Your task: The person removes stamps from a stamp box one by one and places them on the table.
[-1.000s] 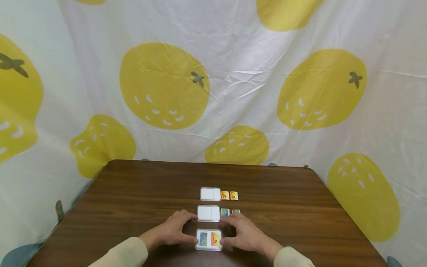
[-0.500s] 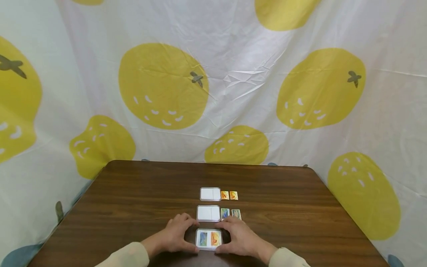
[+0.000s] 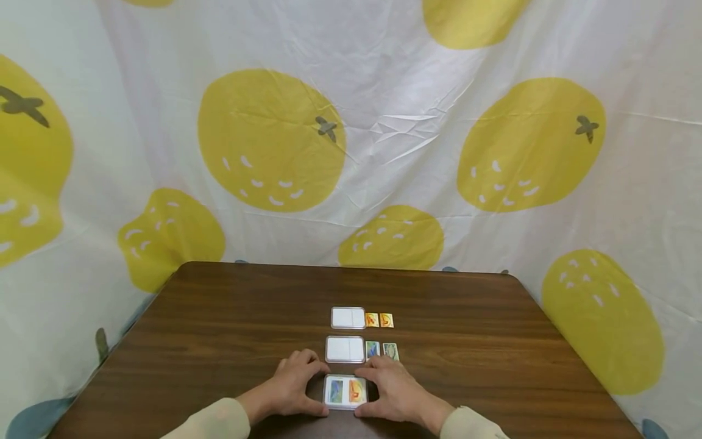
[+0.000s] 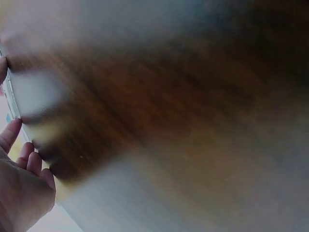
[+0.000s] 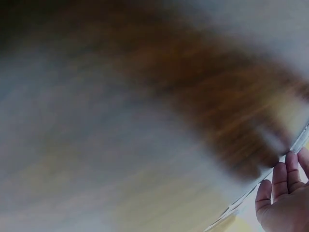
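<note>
Nearest me in the head view is a clear case (image 3: 345, 392) with a blue-green stamp (image 3: 336, 391) and an orange stamp (image 3: 358, 391) showing in it. My left hand (image 3: 290, 387) holds its left side, thumb at the near corner and forefinger at the far one. On its right side my right hand (image 3: 399, 391) grips in the same way. The left wrist view shows fingertips of the left hand (image 4: 24, 186) against a clear edge (image 4: 13, 101); the right wrist view shows the right hand (image 5: 289, 195) at the low right.
Beyond the hands lie a white-backed case (image 3: 345, 349) with two greenish stamps (image 3: 373, 349) beside it, and farther off another case (image 3: 348, 317) with two orange stamps (image 3: 386, 320). All are on the brown table (image 3: 247, 323), before a lemon-print cloth (image 3: 384, 177).
Both thumbs have slid from the sides of the nearest case to its near corners, and the forefingers have come back from the middle case to the far corners. The right-hand greenish stamp is more exposed.
</note>
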The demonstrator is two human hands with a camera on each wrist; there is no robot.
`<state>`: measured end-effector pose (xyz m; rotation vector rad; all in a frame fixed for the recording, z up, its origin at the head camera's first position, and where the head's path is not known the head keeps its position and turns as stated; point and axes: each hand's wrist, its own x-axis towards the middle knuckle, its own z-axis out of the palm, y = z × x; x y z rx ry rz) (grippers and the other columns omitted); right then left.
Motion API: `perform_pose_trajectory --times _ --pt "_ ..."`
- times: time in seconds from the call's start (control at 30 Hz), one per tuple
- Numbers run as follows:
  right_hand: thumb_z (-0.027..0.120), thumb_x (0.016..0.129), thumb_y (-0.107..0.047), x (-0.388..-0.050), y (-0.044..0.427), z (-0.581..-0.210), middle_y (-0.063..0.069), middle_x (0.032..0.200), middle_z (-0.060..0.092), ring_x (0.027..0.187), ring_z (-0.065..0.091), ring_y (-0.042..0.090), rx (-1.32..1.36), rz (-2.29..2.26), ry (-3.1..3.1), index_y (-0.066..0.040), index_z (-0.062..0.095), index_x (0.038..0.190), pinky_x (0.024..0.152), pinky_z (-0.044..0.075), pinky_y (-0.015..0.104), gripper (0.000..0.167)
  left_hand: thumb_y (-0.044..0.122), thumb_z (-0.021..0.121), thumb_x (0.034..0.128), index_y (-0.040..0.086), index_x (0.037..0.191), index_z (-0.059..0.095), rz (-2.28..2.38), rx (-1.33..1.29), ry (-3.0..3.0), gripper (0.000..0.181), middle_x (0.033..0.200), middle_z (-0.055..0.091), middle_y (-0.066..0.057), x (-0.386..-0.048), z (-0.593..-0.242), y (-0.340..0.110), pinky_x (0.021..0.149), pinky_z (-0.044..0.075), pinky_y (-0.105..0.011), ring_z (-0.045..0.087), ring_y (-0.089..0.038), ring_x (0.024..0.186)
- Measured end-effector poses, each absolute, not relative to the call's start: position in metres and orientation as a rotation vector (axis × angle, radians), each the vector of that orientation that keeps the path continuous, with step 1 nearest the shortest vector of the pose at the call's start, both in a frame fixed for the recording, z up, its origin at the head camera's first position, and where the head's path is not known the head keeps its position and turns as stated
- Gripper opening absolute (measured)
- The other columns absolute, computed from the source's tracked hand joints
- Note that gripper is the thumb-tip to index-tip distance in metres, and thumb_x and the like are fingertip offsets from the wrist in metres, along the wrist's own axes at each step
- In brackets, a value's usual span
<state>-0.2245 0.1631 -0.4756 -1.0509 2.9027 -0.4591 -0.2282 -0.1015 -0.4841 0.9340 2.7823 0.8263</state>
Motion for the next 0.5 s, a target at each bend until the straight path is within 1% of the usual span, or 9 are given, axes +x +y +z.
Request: perform_pose_trajectory --times 0.2,0.5 --pt "0.072 0.082 -0.059 -0.2248 0.1641 -0.4747 -0.004 0.120 0.059 0.121 0.051 0.024 -1.044 -0.463 2.888 -0.014 0.065 0.129 0.102 0.038 0.051 0.066 0.049 0.083 0.0730 0.017 0.119 0.063 0.819 0.937 2.788 0.059 0.118 0.046 0.002 -0.2279 -0.4858 -0.1013 0.088 0.033 -0.045 0.042 -0.021 0.107" --pt "0.071 0.082 -0.060 -0.2250 0.1629 -0.4745 -0.004 0.121 0.058 0.126 0.049 0.027 -1.033 -0.459 2.882 -0.015 0.065 0.129 0.103 0.037 0.054 0.065 0.050 0.082 0.0733 0.019 0.118 0.063 0.801 0.933 2.798 0.057 0.118 0.046 0.002 -0.2274 -0.4869 -0.1012 0.088 0.034 -0.045 0.042 -0.021 0.108"
